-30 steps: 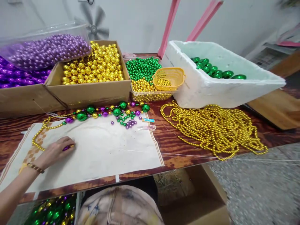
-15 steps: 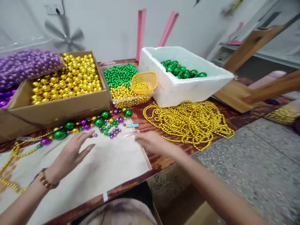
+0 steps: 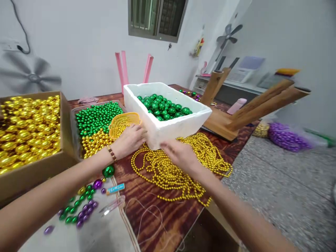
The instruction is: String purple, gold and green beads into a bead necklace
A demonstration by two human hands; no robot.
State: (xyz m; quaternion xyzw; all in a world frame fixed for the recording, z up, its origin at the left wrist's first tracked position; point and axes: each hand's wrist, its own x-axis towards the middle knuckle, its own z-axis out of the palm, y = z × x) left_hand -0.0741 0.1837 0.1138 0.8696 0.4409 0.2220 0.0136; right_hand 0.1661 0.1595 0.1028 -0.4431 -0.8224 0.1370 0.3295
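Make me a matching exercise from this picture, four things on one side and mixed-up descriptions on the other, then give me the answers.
Column one
1. White foam box
2. Yellow basket
3. Gold bead strands
4. Left hand

Column two
A. Heaped on the table
B. Bracelet at its wrist
C. Contains green beads
D. Contains small gold beads

Pairs: 1-C, 2-D, 3-A, 4-B

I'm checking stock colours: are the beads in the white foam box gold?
No, the beads inside the white foam box are shiny green; the gold bead strands lie heaped outside it.
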